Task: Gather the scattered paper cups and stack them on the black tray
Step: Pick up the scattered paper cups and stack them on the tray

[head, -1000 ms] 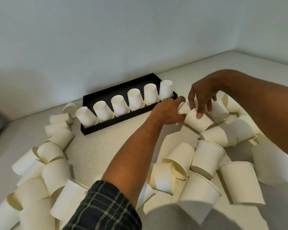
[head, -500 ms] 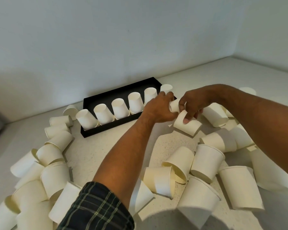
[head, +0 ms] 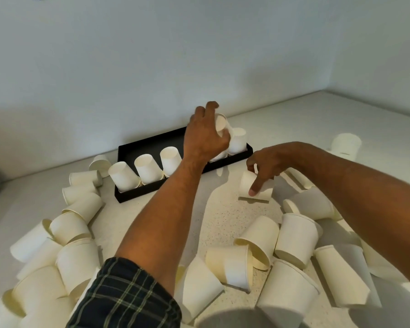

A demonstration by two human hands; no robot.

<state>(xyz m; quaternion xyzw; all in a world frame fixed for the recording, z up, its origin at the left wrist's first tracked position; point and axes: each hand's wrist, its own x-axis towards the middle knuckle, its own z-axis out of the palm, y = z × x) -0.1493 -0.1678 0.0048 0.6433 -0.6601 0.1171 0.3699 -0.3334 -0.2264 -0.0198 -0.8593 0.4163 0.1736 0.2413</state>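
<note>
White paper cup (head: 221, 123) grasped in the left hand (head: 205, 138)'s fingers above the black tray (head: 152, 144)'s right end; right hand (head: 265, 163) pinches another cup (head: 247, 183) on the table (head: 223, 216). Loose cups (head: 296, 235) crowd around both forearms.

White paper cups (head: 296, 240) lie tipped and scattered on the table (head: 223, 223); a row stands upside down in the black tray (head: 137, 195) by the wall.
</note>
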